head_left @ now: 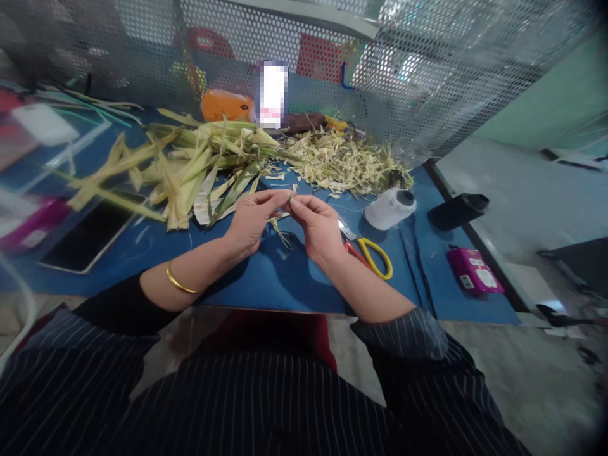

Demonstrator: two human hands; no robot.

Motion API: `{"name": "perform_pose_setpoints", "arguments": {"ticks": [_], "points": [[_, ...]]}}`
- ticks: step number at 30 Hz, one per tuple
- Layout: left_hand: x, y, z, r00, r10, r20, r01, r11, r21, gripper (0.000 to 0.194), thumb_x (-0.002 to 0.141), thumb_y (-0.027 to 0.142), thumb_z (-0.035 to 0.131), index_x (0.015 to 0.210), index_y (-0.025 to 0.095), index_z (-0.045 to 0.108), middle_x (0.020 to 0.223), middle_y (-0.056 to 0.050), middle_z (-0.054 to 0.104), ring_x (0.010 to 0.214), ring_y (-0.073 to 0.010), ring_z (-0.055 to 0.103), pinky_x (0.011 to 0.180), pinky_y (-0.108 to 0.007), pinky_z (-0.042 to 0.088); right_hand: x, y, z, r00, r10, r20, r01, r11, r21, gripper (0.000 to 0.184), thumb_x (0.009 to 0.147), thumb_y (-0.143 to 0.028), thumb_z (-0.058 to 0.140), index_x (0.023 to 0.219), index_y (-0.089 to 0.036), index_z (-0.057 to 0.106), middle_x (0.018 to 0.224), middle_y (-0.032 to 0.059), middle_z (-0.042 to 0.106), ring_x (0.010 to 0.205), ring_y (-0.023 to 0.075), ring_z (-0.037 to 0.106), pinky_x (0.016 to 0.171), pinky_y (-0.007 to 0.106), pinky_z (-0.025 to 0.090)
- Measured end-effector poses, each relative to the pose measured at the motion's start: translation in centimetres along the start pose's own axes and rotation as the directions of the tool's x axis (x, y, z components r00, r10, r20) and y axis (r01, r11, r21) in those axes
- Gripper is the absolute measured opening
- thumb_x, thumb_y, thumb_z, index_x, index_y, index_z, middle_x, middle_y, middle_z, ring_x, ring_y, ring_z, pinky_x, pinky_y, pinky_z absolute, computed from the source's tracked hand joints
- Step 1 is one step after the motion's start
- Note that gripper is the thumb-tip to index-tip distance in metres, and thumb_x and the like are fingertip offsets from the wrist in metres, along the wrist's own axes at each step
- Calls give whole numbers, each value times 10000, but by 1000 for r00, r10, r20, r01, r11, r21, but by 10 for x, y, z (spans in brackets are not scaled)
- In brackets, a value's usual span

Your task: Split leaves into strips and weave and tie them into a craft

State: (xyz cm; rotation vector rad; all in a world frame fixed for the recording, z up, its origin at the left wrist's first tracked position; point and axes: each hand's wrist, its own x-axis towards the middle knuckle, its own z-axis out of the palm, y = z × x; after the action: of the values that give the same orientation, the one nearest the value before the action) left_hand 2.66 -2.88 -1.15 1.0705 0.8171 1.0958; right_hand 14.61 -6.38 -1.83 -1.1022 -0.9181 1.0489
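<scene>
My left hand (251,218) and my right hand (319,227) meet above the middle of the blue table. Thumbs and fingertips of both are pinched together on a small greenish piece of corn husk (291,197), mostly hidden by the fingers. Thin frayed husk strands (282,234) show just below, between the hands; whether they belong to the held piece I cannot tell. Scissors (368,253) with one yellow and one red handle lie beside my right wrist. Long corn husks (209,152) are heaped beyond my left hand, and a pile of shredded husk (342,161) lies beyond my right.
A white thread spool (384,212) and a black spool (453,212) lie to the right, near a purple box (475,271) and dark cords (412,266). On the left is a dark phone (95,231). An orange packet (227,105) stands before the perforated metal screen (323,57).
</scene>
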Motion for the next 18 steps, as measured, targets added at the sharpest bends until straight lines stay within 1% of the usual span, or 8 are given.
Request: {"name": "perform_pose_setpoints", "arguments": {"ticks": [3,6,8,10,11,12,15,18], "points": [[5,5,-5,999,-12,-41,14,997,70,257,789,430,673,868,197,747,980,-50,724,872,-147,644,671,-219,488,9,-2,-11,994,-97,52,105,972,-209,95,756,-305,655,778,-215,632,778,-5,664,799,142,618,818,315,491],[15,9,-15,999,30,-31,-20,958,286,192,753,342,704,867,193,743,898,-49,721,785,-143,632,635,-231,472,18,-2,-27,973,-194,124,230,865,-446,95,785,-297,632,759,-206,636,738,-15,645,738,132,576,758,298,467],[22,13,-23,995,69,68,-93,867,490,138,730,275,704,825,185,747,817,-45,715,719,-141,610,638,-245,462,24,-2,-37,958,-233,164,285,775,-564,78,792,-266,620,744,-207,637,724,-23,636,717,127,557,744,287,453],[27,18,-28,981,112,160,-192,719,668,80,696,235,717,748,185,751,753,-40,704,705,-150,600,677,-255,457,27,-3,-43,949,-252,188,314,719,-620,70,798,-236,610,738,-208,633,723,-24,636,709,125,555,732,278,445],[27,20,-29,975,147,169,-223,667,711,72,689,232,721,736,188,754,739,-38,702,706,-155,600,681,-256,454,27,-4,-44,945,-258,200,326,705,-630,72,801,-226,607,735,-207,629,721,-23,637,703,125,556,723,274,441],[27,22,-28,969,180,167,-245,648,722,92,708,247,710,760,190,761,751,-38,707,715,-158,603,683,-256,453,26,-5,-45,940,-263,215,339,695,-634,75,804,-220,606,733,-205,625,717,-22,638,698,125,559,714,270,438],[21,23,-21,966,154,210,-256,707,659,199,748,339,703,848,183,773,757,-42,722,670,-145,603,637,-247,454,21,-10,-42,921,-273,277,389,641,-662,85,826,-234,601,748,-209,626,748,-10,658,731,136,584,719,272,434],[13,20,-11,965,91,247,-227,760,609,224,730,359,730,845,174,781,701,-44,723,614,-134,603,586,-238,452,15,-12,-40,900,-282,332,436,547,-715,93,857,-252,578,798,-222,643,827,8,687,805,156,608,753,287,432]]}}
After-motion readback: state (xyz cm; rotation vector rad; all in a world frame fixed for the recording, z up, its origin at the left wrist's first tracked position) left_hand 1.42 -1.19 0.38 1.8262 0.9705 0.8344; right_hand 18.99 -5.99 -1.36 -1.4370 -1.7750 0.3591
